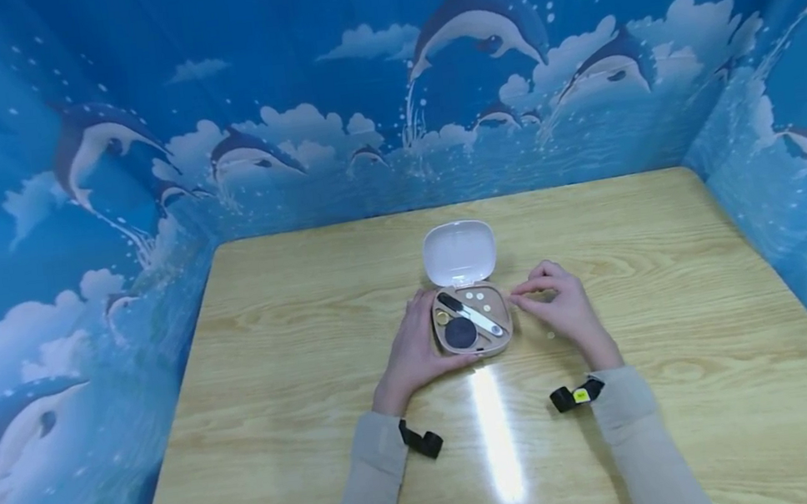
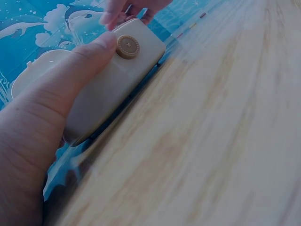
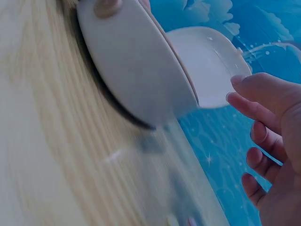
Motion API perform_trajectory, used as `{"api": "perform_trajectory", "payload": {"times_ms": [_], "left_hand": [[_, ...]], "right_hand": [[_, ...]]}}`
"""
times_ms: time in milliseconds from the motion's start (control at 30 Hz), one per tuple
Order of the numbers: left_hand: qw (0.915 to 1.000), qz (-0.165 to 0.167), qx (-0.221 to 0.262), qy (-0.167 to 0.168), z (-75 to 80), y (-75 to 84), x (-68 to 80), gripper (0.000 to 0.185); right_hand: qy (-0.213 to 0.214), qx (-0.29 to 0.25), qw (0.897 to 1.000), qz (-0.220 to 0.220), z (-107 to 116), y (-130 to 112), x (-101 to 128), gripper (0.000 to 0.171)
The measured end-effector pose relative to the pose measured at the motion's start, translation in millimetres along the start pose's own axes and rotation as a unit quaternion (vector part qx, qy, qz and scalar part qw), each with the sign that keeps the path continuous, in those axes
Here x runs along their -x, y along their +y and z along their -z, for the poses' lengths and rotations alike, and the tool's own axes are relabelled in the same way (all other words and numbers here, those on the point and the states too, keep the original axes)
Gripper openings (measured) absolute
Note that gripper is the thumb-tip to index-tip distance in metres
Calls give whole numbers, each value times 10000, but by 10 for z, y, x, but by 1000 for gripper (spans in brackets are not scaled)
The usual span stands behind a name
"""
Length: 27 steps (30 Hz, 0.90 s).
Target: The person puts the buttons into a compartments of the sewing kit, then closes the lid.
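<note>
A blue backdrop (image 1: 335, 185) printed with leaping dolphins, clouds and spray rises behind and beside a wood-grain table (image 1: 289, 367). Two pale sleeves (image 1: 367, 483) reach in from the near edge. The left hand (image 1: 411, 348) grips the case (image 3: 136, 66) at its left side, thumb along the front, covering part of both. The right hand (image 1: 563, 308) is just beside the case's right side, thumb and index finger close together, other fingers loosely bent; whether they pinch anything tiny, I cannot tell. The case rests on the table, pale outside, tan within, corners rounded. Its white lid (image 1: 460, 253) stands open at the back. On each wrist is a black strap device (image 1: 422, 440); the right one bears a yellow label (image 1: 581, 395), its writing too small to read. Inside, a black-and-white tool (image 1: 474, 316) lies diagonally, above a round dark disc (image 1: 460, 332). Smaller still are a round tan knob (image 2: 128, 46) with a cross mark on the front, a gold-coloured piece (image 1: 443, 317), and several white discs (image 1: 487, 308) at upper right.
</note>
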State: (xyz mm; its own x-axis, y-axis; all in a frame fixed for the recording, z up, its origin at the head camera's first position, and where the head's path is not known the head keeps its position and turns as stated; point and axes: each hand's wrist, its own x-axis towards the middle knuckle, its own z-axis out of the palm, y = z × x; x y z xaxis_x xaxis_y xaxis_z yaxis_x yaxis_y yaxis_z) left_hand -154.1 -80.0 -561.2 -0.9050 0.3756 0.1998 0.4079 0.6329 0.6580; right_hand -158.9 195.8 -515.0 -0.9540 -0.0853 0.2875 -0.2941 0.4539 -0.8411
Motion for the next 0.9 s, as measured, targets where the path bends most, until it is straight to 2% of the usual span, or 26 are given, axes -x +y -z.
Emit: {"api": "perform_trajectory", "payload": {"times_ms": [200, 400, 667, 900], "left_hand": [[9999, 22, -169, -23, -4, -6, 10, 126], [9998, -21, -181, -2, -7, -8, 9, 129], [9998, -120, -184, 42, -21, -3, -4, 131], [9998, -111, -162, 39, -12, 11, -7, 131]], "right_hand": [[133, 74, 9996, -237, 147, 9, 91, 10], [311, 178, 9990, -271, 252, -42, 184, 11], [595, 190, 9972, -402, 397, 270, 276, 11], [773, 192, 9955, -515, 487, 417, 323, 10]]}}
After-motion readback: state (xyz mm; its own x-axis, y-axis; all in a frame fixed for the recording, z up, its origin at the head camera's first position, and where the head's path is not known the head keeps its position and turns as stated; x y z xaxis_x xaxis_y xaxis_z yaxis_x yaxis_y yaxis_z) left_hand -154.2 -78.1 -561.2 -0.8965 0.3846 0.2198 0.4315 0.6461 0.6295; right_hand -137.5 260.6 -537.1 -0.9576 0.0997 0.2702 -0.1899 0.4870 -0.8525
